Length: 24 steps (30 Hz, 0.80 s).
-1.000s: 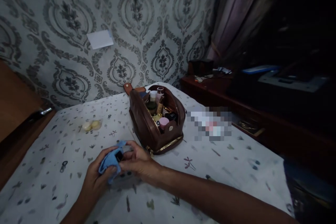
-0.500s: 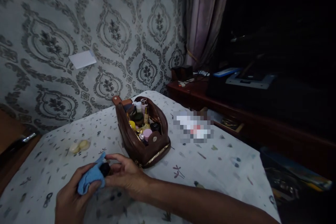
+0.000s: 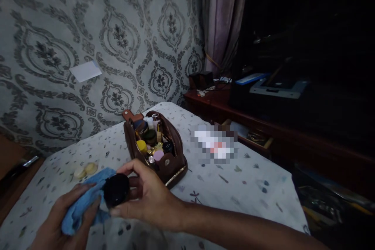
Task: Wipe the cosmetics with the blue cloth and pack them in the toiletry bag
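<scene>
A blue cloth (image 3: 80,207) is bunched in my left hand (image 3: 66,213), its upper fold reaching a round black jar (image 3: 116,189). My right hand (image 3: 143,193) grips that jar by its side, thumb below and fingers behind. Cloth and jar touch; any label on the jar is too dark to read. Just beyond my right hand stands an unzipped brown cosmetic bag (image 3: 172,167), full of small jars and bottles. Among them are a yellow-capped jar (image 3: 142,147), a pink-lidded one (image 3: 158,156) and a black one (image 3: 168,147).
Two pale yellow round pieces (image 3: 85,170) lie on the patterned cloth cover (image 3: 234,199), left of the bag. A blurred patch (image 3: 215,144) hides something on the right. Behind it stand an open drawer (image 3: 258,138) and a dark red desk (image 3: 202,103). Patterned wall borders the back.
The jar now shows its round face, where before it was mostly covered by the blue cloth. My left hand has moved left and down. The view has shifted slightly.
</scene>
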Each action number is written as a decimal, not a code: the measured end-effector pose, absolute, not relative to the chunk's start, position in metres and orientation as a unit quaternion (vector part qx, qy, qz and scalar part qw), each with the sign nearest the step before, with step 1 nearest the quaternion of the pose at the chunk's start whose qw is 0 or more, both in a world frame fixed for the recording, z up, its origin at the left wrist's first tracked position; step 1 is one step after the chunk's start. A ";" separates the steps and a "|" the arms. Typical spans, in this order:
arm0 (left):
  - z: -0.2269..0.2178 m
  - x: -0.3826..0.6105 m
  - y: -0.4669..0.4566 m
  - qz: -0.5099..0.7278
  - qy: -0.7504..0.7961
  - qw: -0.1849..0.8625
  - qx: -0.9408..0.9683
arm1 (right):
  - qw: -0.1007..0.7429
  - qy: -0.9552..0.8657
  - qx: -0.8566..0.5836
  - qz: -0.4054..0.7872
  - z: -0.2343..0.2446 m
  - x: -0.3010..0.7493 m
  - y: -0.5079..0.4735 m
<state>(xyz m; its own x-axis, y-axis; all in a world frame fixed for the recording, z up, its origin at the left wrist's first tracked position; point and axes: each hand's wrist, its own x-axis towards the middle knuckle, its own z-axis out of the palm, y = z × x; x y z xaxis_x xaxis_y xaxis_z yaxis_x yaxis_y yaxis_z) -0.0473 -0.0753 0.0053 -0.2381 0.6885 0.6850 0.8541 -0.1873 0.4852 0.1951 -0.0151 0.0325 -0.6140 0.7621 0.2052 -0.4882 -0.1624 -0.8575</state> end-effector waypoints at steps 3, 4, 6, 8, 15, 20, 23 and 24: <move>0.019 -0.011 -0.073 -0.508 -0.587 0.111 -0.621 | 0.458 -0.585 -0.112 0.660 0.045 0.216 -0.012; 0.024 0.000 -0.071 -0.495 -0.593 0.107 -0.626 | 0.463 -0.610 -0.108 0.634 0.050 0.224 -0.008; 0.035 0.018 -0.067 -0.451 -0.591 0.109 -0.660 | 0.467 -0.626 -0.116 0.613 0.060 0.238 0.004; 0.043 0.030 -0.060 -0.395 -0.571 0.097 -0.713 | 0.486 -0.635 -0.162 0.579 0.070 0.251 0.022; 0.026 0.047 -0.043 -0.287 -0.522 0.090 -0.798 | 0.445 -0.782 -0.316 0.300 0.080 0.271 0.084; 0.016 0.043 -0.044 -0.268 -0.518 0.117 -0.804 | 0.208 -0.899 -0.369 0.109 0.083 0.260 0.094; 0.015 0.041 -0.043 -0.269 -0.509 0.113 -0.810 | 0.117 -0.924 -0.358 0.056 0.084 0.249 0.099; 0.015 0.041 -0.043 -0.268 -0.506 0.113 -0.812 | 0.097 -0.930 -0.351 0.044 0.084 0.245 0.100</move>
<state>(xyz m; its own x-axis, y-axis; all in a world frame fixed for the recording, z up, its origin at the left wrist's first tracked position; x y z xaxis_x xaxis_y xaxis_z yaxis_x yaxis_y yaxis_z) 0.0413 -0.0432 0.0152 0.3444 0.7611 0.5497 0.8821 -0.4628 0.0882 0.2450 0.1003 0.0843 -0.7348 0.6615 0.1500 0.6446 0.7498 -0.1492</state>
